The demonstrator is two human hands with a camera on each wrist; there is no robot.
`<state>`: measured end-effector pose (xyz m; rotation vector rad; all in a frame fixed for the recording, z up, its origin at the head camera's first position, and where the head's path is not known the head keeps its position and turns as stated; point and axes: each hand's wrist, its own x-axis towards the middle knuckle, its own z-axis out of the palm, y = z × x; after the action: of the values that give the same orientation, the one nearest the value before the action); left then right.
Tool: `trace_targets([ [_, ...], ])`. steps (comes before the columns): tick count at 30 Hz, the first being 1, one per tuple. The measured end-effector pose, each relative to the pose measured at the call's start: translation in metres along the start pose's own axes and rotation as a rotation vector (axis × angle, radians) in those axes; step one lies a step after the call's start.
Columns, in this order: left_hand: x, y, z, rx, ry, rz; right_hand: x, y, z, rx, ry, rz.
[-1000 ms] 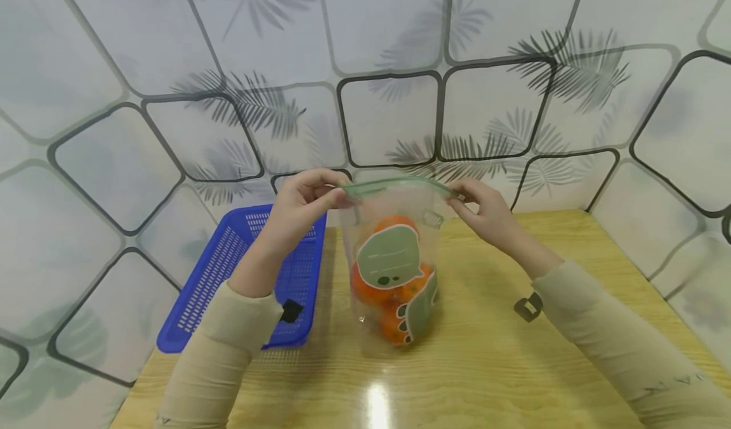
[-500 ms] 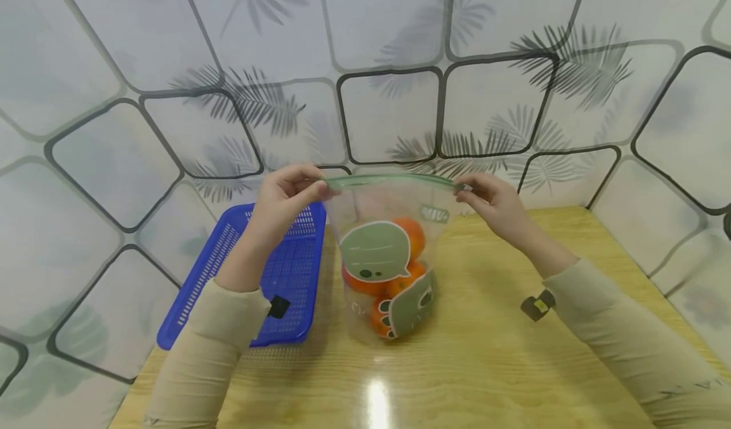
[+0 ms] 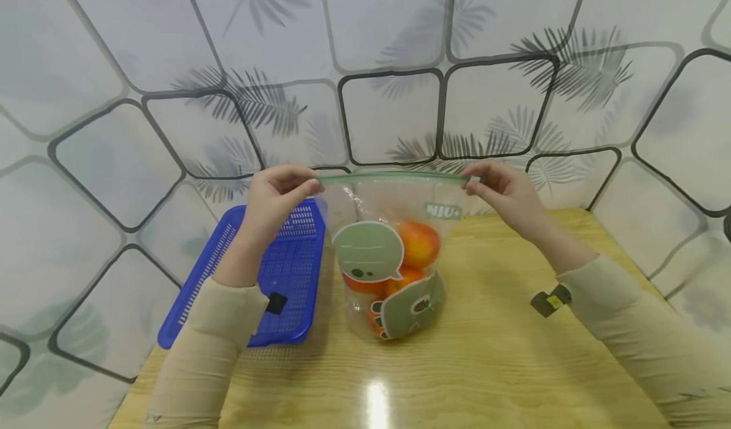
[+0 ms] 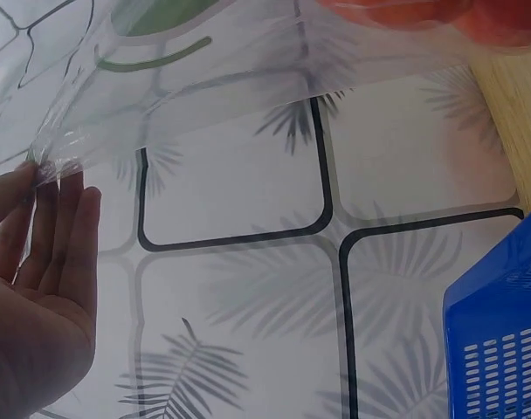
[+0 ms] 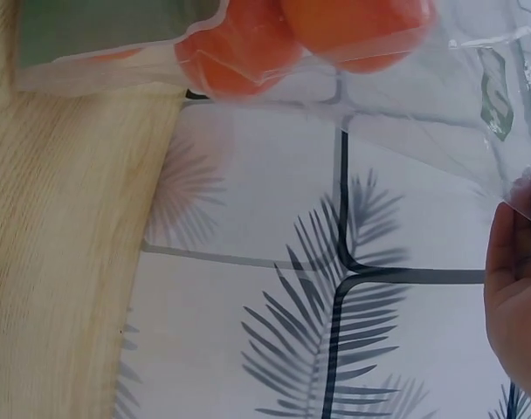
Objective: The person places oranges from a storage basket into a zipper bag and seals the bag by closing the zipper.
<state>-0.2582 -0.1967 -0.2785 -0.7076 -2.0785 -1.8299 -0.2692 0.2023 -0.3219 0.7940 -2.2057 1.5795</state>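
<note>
A clear zip bag [image 3: 394,197] with green printed shapes stands upright on the table, its green zip edge stretched straight at the top. Several orange-red round fruits [image 3: 419,244] lie inside it, partly hidden by the print; their exact kind is hard to tell. My left hand [image 3: 275,202] pinches the bag's top left corner between thumb and fingers. At the top right corner, my right hand [image 3: 510,202] pinches the same edge. The left wrist view shows the left hand [image 4: 47,288] gripping the thin plastic, and the right wrist view has the right hand [image 5: 517,288] at the other corner.
A blue plastic basket [image 3: 294,261] with slotted sides sits left of the bag, partly behind my left forearm. The wooden table [image 3: 485,353] meets a patterned wall covering [image 3: 394,118] at the back and sides.
Both hands have moved apart, pulling the bag's top edge from bowed to straight. The bag looks wider and flatter, and its print is spread out more.
</note>
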Motion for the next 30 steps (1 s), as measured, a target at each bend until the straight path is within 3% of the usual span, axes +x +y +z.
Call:
trace_targets([
  [11, 0.001, -0.004, -0.001, 0.125, 0.079, -0.057, 0.001, -0.014, -0.005, 0.096, 0.054, 0.072],
  [19, 0.005, 0.001, -0.005, 0.065, 0.141, -0.082, 0.01, -0.023, -0.002, 0.264, 0.109, 0.135],
  [24, 0.005, -0.001, -0.006, 0.032, 0.141, -0.096, 0.011, -0.026, 0.001, 0.286, 0.133, 0.164],
  [30, 0.002, -0.003, -0.008, 0.002, 0.126, -0.152, 0.014, -0.028, 0.003, 0.358, 0.127, 0.3],
])
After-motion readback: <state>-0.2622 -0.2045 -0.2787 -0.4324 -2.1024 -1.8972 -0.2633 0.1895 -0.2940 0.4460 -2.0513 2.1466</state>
